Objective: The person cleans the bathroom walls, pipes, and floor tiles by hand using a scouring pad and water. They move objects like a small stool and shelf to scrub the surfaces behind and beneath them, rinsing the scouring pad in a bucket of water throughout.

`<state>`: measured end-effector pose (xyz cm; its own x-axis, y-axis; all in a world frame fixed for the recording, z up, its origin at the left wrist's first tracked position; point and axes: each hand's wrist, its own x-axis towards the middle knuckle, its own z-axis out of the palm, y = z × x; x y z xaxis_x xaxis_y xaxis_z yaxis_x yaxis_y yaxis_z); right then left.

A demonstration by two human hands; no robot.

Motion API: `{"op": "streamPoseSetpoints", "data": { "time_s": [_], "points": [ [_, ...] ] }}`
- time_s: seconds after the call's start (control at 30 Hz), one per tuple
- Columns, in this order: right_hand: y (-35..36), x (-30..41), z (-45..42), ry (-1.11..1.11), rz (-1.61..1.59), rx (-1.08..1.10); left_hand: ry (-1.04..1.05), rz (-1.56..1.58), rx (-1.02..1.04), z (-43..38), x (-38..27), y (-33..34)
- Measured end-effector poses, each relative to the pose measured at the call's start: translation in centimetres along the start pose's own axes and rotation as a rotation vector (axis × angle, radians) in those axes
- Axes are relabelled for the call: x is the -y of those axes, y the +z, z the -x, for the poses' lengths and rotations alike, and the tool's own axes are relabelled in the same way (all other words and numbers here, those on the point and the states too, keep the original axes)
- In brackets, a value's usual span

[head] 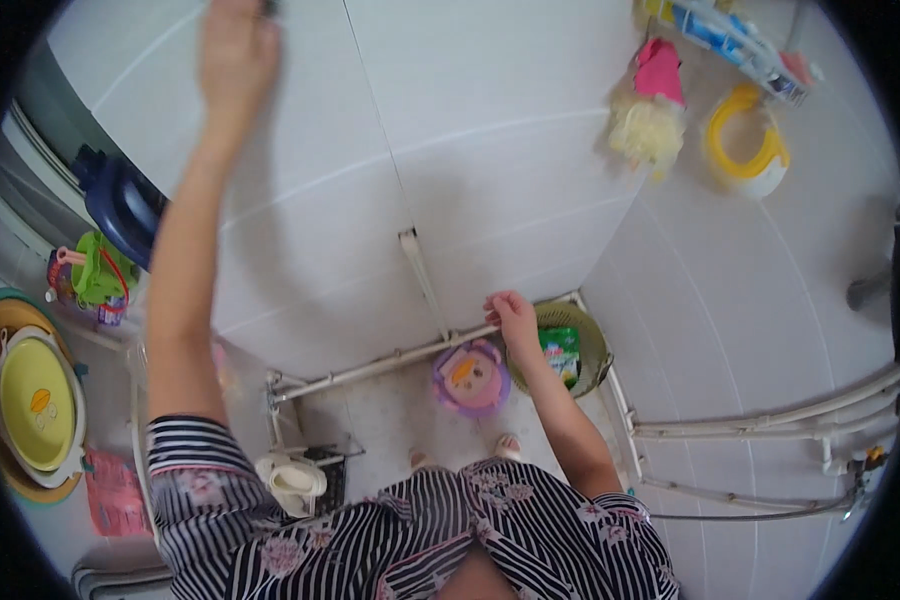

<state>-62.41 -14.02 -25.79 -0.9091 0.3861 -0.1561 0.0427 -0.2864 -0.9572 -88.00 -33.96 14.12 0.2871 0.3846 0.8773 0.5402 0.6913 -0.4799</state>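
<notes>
My left hand (238,56) is raised at the top left, close to the white wall panel (307,97). A small dark thing shows at its fingers, cut off by the picture's edge; what it is I cannot tell. My right hand (513,319) hangs lower down with its fingers curled, above the white pipe along the foot of the wall. It seems to hold nothing. Below it are a purple and pink basin (471,379) with a cartoon face and an olive-green plastic basket (589,345) holding a green packet (561,352).
At the left are a dark blue plastic container (124,210), a small green bucket (101,274) and stacked basins (37,405). A yellow ring-shaped seat (742,142), a bath puff (649,131) and a wire rack (735,45) hang upper right. White pipes (765,427) cross the right wall.
</notes>
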Motion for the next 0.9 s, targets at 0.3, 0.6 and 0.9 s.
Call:
{"op": "streamPoseSetpoints", "data": {
  "time_s": [0.3, 0.6, 0.9],
  "points": [
    [-3.6, -6.7, 4.4, 0.099, -0.009, -0.048, 0.460, 0.545, 1.052, 24.9, -7.1, -7.9],
    [-8.6, -12.1, 4.4, 0.160, 0.120, -0.111, -0.012, -0.127, 0.353, 8.4, -5.3, -1.8],
    [-8.6, -14.0, 6.3, 0.264, 0.127, -0.164, 0.135, 0.518, 1.219, 39.2, -11.2, -10.2]
  ]
}}
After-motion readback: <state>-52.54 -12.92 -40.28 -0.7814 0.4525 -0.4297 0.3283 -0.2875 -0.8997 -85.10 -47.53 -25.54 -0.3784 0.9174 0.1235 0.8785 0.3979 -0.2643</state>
